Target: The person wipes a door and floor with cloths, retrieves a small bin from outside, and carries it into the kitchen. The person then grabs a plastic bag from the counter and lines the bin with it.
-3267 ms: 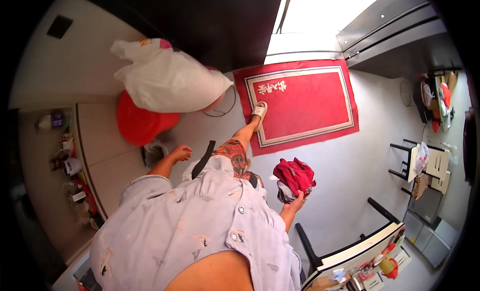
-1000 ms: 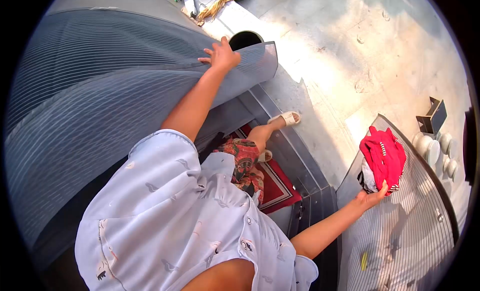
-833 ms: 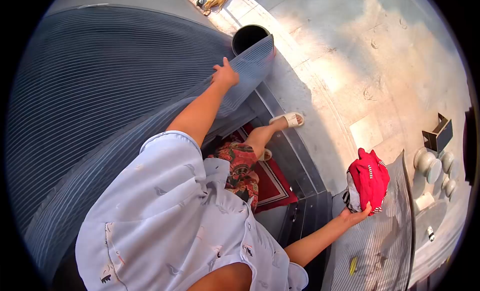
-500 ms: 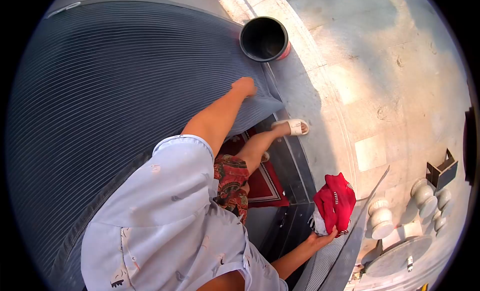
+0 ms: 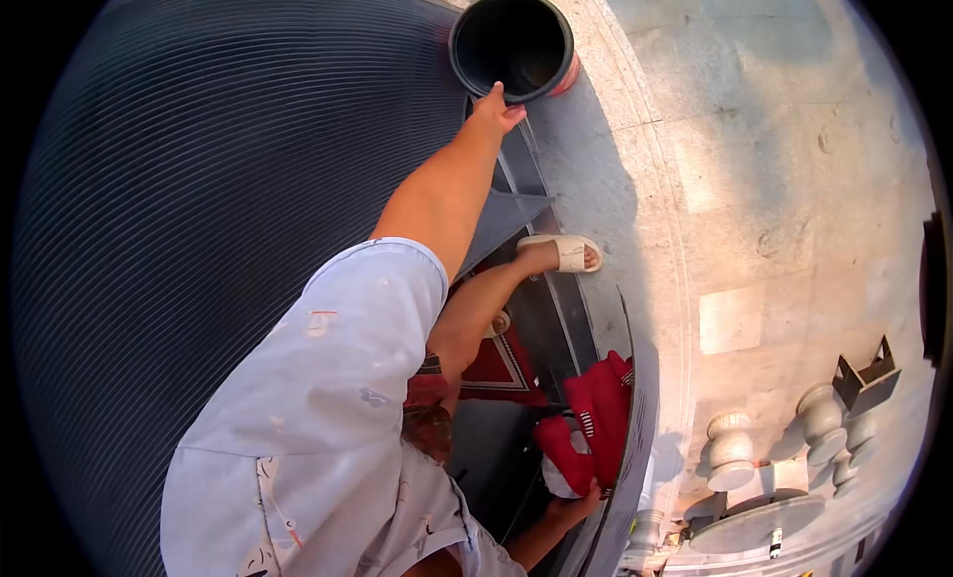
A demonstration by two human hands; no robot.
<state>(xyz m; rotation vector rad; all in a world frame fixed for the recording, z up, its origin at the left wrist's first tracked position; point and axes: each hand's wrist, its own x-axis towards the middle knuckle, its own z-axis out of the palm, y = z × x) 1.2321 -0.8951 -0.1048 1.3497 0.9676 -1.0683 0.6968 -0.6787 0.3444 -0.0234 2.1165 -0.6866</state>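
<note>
My left hand (image 5: 499, 112) reaches out to a black bucket (image 5: 526, 92) with red on its outer side. One digit lies over the rim and the others are outside it, so the hand grips the rim. The inside of the bucket looks dark. Low in the view, my right hand (image 5: 581, 504) is closed around a bundle of red clothes (image 5: 601, 403) with black-and-white striped trim and a pale piece among them. The edge of a grey ribbed panel partly covers this hand and the bundle.
A large dark ribbed curtain (image 5: 248, 160) fills the left side. My sandalled foot (image 5: 576, 253) stands on the threshold by a red mat (image 5: 496, 368). Sunlit paving (image 5: 735, 229) stretches right, with a round stone table (image 5: 759, 525), a stone stool (image 5: 730, 448) and a dark angular object (image 5: 867, 378).
My left hand has moved from the curtain's edge to the bucket's rim. The red clothes in my right hand have come closer to my body, behind the ribbed panel. The view has shifted.
</note>
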